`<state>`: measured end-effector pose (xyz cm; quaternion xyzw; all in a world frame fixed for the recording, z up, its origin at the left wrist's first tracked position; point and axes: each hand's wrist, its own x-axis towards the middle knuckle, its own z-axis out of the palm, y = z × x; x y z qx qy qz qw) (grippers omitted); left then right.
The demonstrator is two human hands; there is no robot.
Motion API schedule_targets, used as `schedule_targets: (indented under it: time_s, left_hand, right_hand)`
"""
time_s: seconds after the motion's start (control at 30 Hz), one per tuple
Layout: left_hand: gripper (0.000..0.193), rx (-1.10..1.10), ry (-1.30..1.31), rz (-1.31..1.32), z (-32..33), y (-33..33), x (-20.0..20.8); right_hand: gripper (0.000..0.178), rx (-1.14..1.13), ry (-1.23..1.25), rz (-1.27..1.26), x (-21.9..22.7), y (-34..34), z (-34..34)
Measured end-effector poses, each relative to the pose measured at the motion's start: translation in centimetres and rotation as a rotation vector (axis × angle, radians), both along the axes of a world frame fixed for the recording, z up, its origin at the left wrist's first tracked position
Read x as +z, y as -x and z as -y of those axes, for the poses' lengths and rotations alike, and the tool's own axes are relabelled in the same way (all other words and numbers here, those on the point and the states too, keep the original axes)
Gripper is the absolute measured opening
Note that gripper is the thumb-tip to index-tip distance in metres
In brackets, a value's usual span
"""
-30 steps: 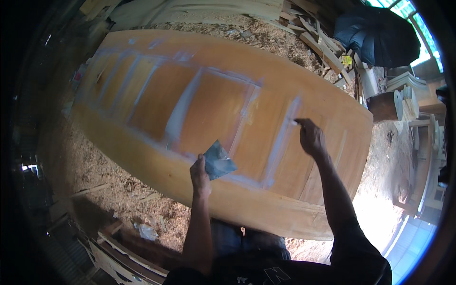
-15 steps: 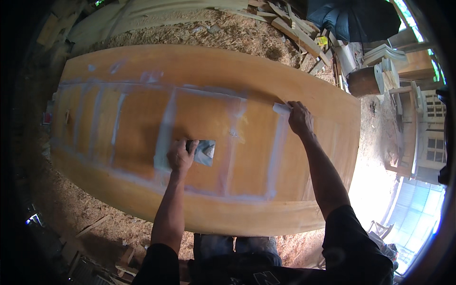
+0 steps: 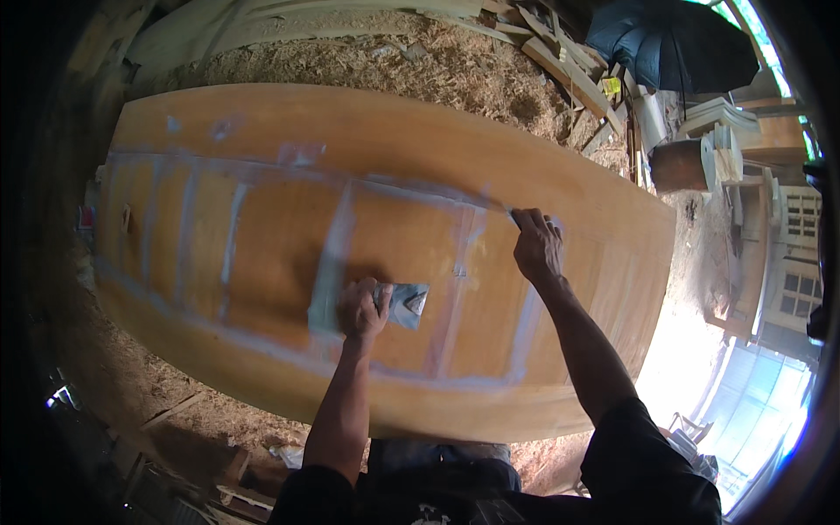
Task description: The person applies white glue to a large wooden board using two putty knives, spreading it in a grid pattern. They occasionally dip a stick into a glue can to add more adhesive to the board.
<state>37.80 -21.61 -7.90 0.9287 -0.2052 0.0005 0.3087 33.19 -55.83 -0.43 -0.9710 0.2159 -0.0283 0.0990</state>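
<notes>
A large orange-brown wooden door [image 3: 394,140] lies flat in front of me, with whitish-blue filler smeared along the seams of its panels. My left hand [image 3: 360,308] is closed on a flat rectangular filler plate [image 3: 409,304], which carries a grey-white smear and is held above the middle panel. My right hand [image 3: 538,247] grips a putty knife [image 3: 514,215], its blade seen nearly edge-on by the upper seam, toward the right part of the door. Most of the knife's handle is hidden in my fingers. Whether the blade touches the wood, I cannot tell.
Wood shavings [image 3: 350,57] cover the ground around the door. Scrap planks [image 3: 569,74] are heaped beyond its far right, beside a dark open umbrella [image 3: 674,44]. A log block [image 3: 681,166] and paned wooden frames [image 3: 801,254] stand at the right.
The putty knife has moved left along the upper seam and turned from blade face to edge. My left hand still holds the plate over the middle panel. The whole view has shifted slightly.
</notes>
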Motion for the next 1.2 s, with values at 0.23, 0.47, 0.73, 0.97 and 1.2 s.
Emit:
schedule_targets:
  time_s: [0.23,0.47,0.73,0.97,1.2]
  left_hand:
    - [0.037,-0.032,0.015,0.038,0.1,-0.6,0.9]
    - [0.039,0.036,-0.029,-0.035,-0.1,-0.1,0.4]
    - [0.041,0.041,-0.007,0.024,0.2,0.0,0.7]
    - [0.039,0.073,-0.037,-0.009,0.5,0.0,1.2]
    - [0.039,0.045,-0.006,0.038,0.1,-0.2,1.2]
  right_hand:
    - [0.044,0.212,-0.162,-0.295,-0.8,1.2,-3.2]
    - [0.028,-0.235,-0.298,-0.064,1.5,2.4,13.6]
    - [0.047,-0.404,-0.098,-0.092,-4.4,2.2,9.4]
    - [0.026,0.033,-0.355,-0.04,-3.5,-3.1,-3.2]
    - [0.02,0.479,-0.298,-0.348,2.8,1.6,-7.5]
